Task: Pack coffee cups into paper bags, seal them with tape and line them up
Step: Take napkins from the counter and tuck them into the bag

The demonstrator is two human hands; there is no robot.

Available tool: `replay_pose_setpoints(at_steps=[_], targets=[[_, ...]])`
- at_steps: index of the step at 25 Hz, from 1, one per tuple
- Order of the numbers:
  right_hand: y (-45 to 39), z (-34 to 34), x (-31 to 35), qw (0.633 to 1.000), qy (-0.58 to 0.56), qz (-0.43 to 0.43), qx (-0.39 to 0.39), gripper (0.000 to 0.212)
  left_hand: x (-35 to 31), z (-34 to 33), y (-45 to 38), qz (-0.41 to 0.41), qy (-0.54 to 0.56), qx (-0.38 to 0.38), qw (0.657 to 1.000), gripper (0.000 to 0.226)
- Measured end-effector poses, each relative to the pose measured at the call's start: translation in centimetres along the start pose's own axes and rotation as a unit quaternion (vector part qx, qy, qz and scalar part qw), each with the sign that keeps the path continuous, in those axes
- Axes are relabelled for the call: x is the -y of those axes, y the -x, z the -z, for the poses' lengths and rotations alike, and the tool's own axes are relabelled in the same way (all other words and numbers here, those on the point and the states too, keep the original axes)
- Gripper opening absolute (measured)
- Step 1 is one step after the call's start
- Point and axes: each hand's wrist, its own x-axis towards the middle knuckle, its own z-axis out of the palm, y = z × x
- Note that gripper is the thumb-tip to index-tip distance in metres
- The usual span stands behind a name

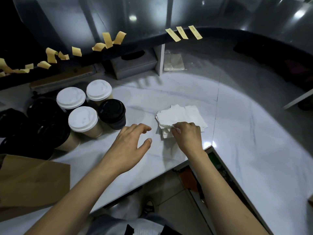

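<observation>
Nearest the camera, a flat brown paper bag (32, 182) is lying at the left edge of the pale marble counter (245, 133), its far end reaching toward the cups. Just beyond it, the left hand (128, 146) is hovering palm-down over the counter with fingers spread and loosely curved, gripping nothing. Beside it, the right hand (188, 134) is resting on the near edge of a small stack of white napkins (181, 117), its thumb and fingertips pinching the top sheet's near-left corner. To the left, the coffee cups are standing close together: three with white lids (83, 118) and one dark cup with a black lid (112, 111) just right of them, with more black-lidded cups (44, 126) crowding in shadow at the far left. Farther back, a grey tissue box (133, 63) is sitting under the raised dark ledge (220, 33), and a pale packet is lying to the right of a white divider. Along that ledge's edge, strips of tan tape (182, 33) are hanging, three neat ones at the right and many curled ones trailing leftward.
</observation>
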Motion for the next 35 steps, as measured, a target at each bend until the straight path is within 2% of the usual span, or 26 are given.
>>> replay_pose_setpoints(at_steps=[3, 10, 14, 16, 18, 21, 25, 28, 30, 33, 35], targets=[[-0.4, 0.1, 0.3, 1.000, 0.014, -0.013, 0.009, 0.035, 0.2, 0.1, -0.1, 0.001, 0.003, -0.001, 1.000, 0.032], [-0.8, 1.2, 0.2, 0.997, -0.060, -0.011, 0.047, 0.017, 0.5, 0.4, -0.4, 0.003, 0.005, -0.010, 1.000, 0.031], [-1.2, 1.4, 0.3, 0.996, -0.017, -0.002, 0.085, 0.048, 0.7, 0.4, -0.4, 0.002, 0.005, -0.014, 1.000, 0.031], [-1.4, 1.4, 0.2, 0.995, -0.010, -0.001, 0.097, 0.046, 0.7, 0.4, -0.3, 0.005, 0.005, -0.014, 1.000, 0.031], [-1.6, 1.3, 0.0, 0.995, -0.002, 0.004, 0.099, 0.034, 0.8, 0.5, -0.3, 0.007, 0.004, -0.013, 1.000, 0.031], [-1.5, 1.1, -0.2, 0.997, -0.035, 0.014, 0.070, 0.017, 0.8, 0.5, -0.4, 0.007, 0.004, -0.013, 1.000, 0.031], [-1.3, 1.3, -0.4, 0.990, -0.136, 0.020, -0.023, 0.014, 0.8, 0.4, -0.4, 0.015, 0.007, -0.010, 1.000, 0.031], [-1.6, 2.5, -0.1, 0.972, -0.204, 0.019, -0.113, 0.011, 0.7, 0.5, -0.3, 0.019, 0.010, -0.010, 1.000, 0.030], [-1.9, 3.6, 0.5, 0.963, -0.228, 0.012, -0.143, 0.010, 0.7, 0.6, -0.3, 0.018, 0.016, -0.016, 1.000, 0.030], [-1.8, 5.2, 1.6, 0.944, -0.316, 0.006, -0.096, 0.012, 0.8, 0.6, -0.2, 0.020, 0.036, -0.020, 0.999, 0.034], [-1.3, 6.3, 2.6, 0.908, -0.417, 0.031, 0.013, 0.014, 0.7, 0.4, -0.3, 0.033, 0.064, -0.024, 0.997, 0.049]])
